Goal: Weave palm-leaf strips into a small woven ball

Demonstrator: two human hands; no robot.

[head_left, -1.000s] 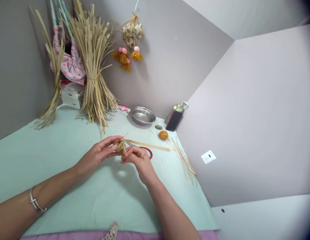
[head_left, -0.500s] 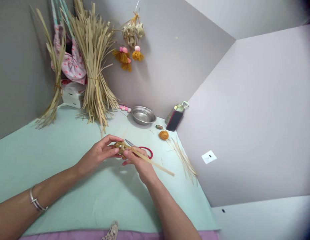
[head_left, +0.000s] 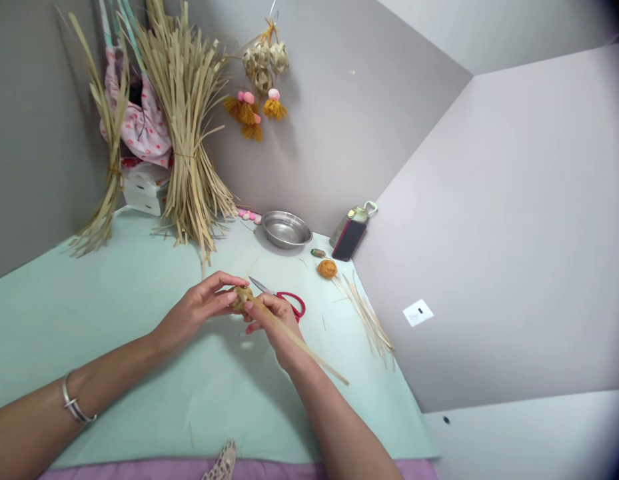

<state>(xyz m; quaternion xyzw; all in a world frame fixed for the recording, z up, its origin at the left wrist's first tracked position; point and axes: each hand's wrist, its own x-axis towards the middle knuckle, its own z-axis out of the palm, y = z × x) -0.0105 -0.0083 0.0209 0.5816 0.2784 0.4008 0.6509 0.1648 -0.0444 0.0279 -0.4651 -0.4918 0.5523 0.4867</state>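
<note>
Nearest you, one purple cloth (head_left: 139,470) edges the green cloth (head_left: 199,400), and one piece of lace (head_left: 224,460) overlaps their border. Green cloth spreads between your forearms and widely beyond your left one, which wears a silvery bracelet (head_left: 72,402).

Your left hand (head_left: 205,299) has its fingers curled around one small woven ball (head_left: 240,300), above the middle of the green cloth. Your right hand (head_left: 279,325) has thumb and fingers closed at the ball's right side, gripping one pale strip (head_left: 316,358) that trails back across that hand and past your wrist.

Just beyond your right fingers lies one pair of red-handled scissors (head_left: 291,295), blades pointing left, partly hidden. Farther right, one orange ball (head_left: 327,269) sits by the ends of several loose strips (head_left: 370,321), which run along the cloth's sloping right edge; I cannot count them exactly.

Toward the back edge are one small roll (head_left: 318,253), one phone (head_left: 349,241) leaning on one bottle (head_left: 358,214), one metal bowl (head_left: 286,231) and a few pink beads (head_left: 246,215). Two straw bundles (head_left: 185,157) stand at the back left, near a white box (head_left: 143,190) and spotted pouch (head_left: 148,137). Four woven balls (head_left: 262,59) and three orange tassels (head_left: 274,109) hang by the wall.
</note>
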